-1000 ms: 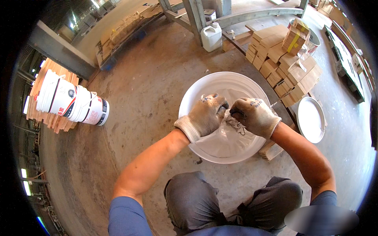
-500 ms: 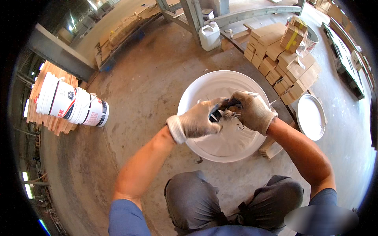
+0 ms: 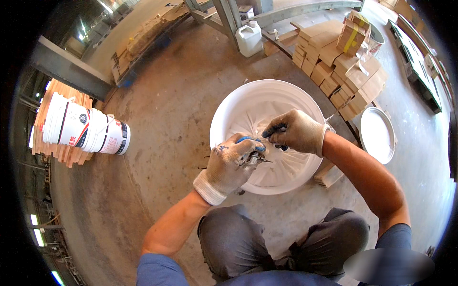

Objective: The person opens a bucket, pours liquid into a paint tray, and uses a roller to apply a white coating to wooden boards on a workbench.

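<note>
A round white bucket (image 3: 222,107) stands on the floor before my knees, with a white plastic liner (image 3: 267,177) gathered into folds inside it. My left hand (image 3: 234,159), in a soiled pale work glove with blue marks, is closed at the bucket's near-left side. It grips a small tangle of dark, silvery strands (image 3: 252,160), whose kind I cannot make out. Over the middle of the bucket, my right hand (image 3: 296,133), gloved too, is pinched with darkened fingertips at the liner's gathered folds. The fingertips of both hands are close together.
Stacked brown cartons (image 3: 341,71) stand at the back right, beside a round white lid (image 3: 378,135). A white jug (image 3: 249,39) is near a metal frame leg. On the left, white pails (image 3: 88,125) rest by wooden boards. A dark pallet (image 3: 417,71) lies far right.
My left hand has moved down and left with the dark strands now in it. My right hand has come slightly left and lower. More of the gathered liner shows.
</note>
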Demonstrator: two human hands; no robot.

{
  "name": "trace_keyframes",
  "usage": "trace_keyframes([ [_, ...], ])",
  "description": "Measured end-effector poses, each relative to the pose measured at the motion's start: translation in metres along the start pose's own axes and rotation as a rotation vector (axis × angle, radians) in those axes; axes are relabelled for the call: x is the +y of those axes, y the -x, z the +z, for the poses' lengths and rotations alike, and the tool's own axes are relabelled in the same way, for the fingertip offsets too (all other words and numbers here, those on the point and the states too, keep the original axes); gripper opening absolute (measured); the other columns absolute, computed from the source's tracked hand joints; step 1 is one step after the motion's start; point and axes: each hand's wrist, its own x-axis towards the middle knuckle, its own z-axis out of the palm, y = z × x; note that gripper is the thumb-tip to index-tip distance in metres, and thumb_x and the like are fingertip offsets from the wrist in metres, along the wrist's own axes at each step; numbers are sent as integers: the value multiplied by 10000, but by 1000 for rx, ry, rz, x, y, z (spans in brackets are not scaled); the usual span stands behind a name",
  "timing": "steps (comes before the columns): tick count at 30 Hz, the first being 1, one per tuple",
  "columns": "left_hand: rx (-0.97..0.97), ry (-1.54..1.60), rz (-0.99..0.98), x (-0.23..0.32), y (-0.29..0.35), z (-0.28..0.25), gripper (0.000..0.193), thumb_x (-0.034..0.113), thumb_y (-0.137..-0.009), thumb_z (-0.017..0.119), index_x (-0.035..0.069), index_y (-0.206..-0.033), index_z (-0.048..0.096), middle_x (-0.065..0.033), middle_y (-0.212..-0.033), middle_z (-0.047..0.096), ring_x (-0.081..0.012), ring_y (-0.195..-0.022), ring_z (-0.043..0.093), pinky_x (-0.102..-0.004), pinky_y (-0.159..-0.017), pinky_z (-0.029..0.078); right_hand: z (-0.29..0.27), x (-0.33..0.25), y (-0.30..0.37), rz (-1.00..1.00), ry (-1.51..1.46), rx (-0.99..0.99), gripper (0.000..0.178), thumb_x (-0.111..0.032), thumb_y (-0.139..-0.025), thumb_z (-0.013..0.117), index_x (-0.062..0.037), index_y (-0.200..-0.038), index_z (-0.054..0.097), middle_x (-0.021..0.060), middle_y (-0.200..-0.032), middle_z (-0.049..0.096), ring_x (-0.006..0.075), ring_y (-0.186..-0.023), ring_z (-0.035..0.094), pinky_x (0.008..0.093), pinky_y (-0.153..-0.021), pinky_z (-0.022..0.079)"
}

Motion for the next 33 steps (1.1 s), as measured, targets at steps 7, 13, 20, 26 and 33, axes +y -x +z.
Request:
trace_keyframes([
  [7,-38,-9,43,1,3,-1,271,-36,-762,822,69,-1003,756,-146,-1037,756,-310,-976,754,-389,-857,612,-10,-5,-9,20,126,-144,210,-89,-915,763,17,-1094,787,75,-890,771,112,-766,703,283,-734,611],
  [13,-92,59,30,-3,2,-4,312,-40,-757,818,69,-1044,757,-141,-1047,755,-314,-1035,746,-397,-883,607,-4,3,-4,-41,114,-64,205,-115,-896,791,12,-1057,787,65,-862,762,88,-749,685,275,-700,588],
  [20,-320,400,-307,-17,-11,-26,349,16,-826,778,3,-1172,737,-119,-1105,749,-175,-1025,715,-346,-867,599,-7,-43,3,355,-270,-46,193,-155,-854,792,-45,-1013,792,62,-830,754,98,-715,668,309,-679,575],
  [26,-520,299,-696,-15,-49,-18,313,93,-922,753,-23,-1213,740,-78,-924,750,-101,-766,653,-277,-693,566,5,-38,3,373,-463,59,192,-124,-856,785,21,-979,765,41,-831,742,92,-731,664,284,-658,562],
  [33,-617,238,-718,-23,-63,-5,209,88,-916,757,-24,-1092,761,-50,-818,719,-98,-681,613,-291,-621,543,11,-39,7,440,-655,139,248,-81,-816,832,28,-1018,737,70,-893,729,123,-779,690,287,-679,580],
])
